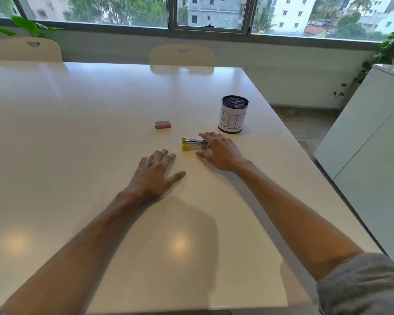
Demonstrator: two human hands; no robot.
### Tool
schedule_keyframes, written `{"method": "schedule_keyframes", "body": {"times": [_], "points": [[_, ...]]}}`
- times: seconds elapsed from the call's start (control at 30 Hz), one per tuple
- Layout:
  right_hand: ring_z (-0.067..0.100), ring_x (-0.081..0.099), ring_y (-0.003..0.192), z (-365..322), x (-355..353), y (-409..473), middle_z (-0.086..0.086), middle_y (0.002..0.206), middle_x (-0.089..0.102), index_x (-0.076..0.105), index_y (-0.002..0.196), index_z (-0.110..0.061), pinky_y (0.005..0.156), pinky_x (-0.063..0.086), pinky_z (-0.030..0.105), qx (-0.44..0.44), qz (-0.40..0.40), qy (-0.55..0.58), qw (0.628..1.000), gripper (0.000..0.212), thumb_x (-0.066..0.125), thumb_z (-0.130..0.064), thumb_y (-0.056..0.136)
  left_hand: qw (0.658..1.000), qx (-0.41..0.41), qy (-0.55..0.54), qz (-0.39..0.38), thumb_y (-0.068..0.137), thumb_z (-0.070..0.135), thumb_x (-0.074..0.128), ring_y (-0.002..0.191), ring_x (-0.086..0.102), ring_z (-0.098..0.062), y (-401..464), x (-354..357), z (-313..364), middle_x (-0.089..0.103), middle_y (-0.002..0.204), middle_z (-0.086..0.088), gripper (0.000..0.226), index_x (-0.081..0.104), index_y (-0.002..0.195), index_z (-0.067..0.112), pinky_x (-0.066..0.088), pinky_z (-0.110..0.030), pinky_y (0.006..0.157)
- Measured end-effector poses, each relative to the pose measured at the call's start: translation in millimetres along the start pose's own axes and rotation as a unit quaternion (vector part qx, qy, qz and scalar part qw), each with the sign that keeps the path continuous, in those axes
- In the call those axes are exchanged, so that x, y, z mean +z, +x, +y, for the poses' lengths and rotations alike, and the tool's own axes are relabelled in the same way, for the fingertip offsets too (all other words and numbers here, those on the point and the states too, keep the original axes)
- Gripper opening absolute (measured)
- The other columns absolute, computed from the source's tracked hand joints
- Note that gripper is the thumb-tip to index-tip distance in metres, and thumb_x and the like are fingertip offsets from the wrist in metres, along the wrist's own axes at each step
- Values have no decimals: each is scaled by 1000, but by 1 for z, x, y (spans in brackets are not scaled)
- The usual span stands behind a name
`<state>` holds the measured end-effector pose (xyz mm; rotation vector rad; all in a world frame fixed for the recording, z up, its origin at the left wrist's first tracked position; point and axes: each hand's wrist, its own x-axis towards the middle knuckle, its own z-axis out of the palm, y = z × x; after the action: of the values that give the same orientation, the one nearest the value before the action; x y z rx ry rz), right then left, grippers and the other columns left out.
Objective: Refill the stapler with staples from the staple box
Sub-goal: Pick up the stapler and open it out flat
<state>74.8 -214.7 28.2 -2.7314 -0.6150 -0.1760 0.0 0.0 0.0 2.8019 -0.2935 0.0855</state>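
A small yellow and metal stapler point(190, 143) lies on its side on the white table point(77, 133), near the middle. My right hand point(218, 150) hovers over the stapler's right end with fingers spread; thumb and fingertips are at the stapler but not closed on it. My left hand point(156, 172) rests palm down on the table just left of the stapler, fingers apart, holding nothing. A small pink staple box point(163, 124) lies closed on the table beyond the left hand, apart from both hands.
A mesh pen cup point(234, 114) wrapped in white paper marked "BI" stands behind the right hand. Two chairs point(182, 56) are at the far table edge under the window. A white cabinet point(369, 144) stands to the right past the table's edge.
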Motion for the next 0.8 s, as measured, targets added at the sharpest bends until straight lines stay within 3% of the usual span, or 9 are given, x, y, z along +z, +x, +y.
{"method": "schedule_keyframes", "body": {"times": [0.3, 0.6, 0.73, 0.8], "points": [[27, 45, 132, -1, 15, 21, 7, 147, 48, 42, 148, -20, 103, 34, 45, -7, -19, 2, 1000, 64, 54, -54, 94, 999, 18, -7, 32, 94, 57, 49, 148, 29, -23, -4, -4, 2, 35, 159, -9, 70, 38, 150, 16, 23, -47, 120], [25, 52, 117, -2, 28, 30, 7, 128, 57, 54, 135, -21, 95, 40, 41, -16, -4, 68, 998, 52, 58, -51, 93, 999, 11, -22, 31, 85, 65, 37, 149, 28, -21, -4, -4, 4, 36, 159, -8, 80, 39, 149, 17, 20, -45, 121], [23, 59, 104, -4, 21, 22, 8, 121, 59, 56, 130, -13, 90, 47, 36, -4, 19, 206, 978, 47, 62, -43, 94, 999, 15, -23, 41, 91, 60, 48, 148, 30, -22, -4, -3, 3, 38, 157, -8, 72, 41, 147, 17, 21, -47, 121], [13, 62, 92, -9, 12, 16, 4, 111, 62, 58, 129, -11, 80, 49, 27, 5, 23, 300, 954, 42, 59, -38, 97, 999, 19, -19, 45, 93, 55, 53, 147, 31, -22, -4, -4, 4, 38, 157, -8, 68, 41, 147, 17, 21, -47, 121]]}}
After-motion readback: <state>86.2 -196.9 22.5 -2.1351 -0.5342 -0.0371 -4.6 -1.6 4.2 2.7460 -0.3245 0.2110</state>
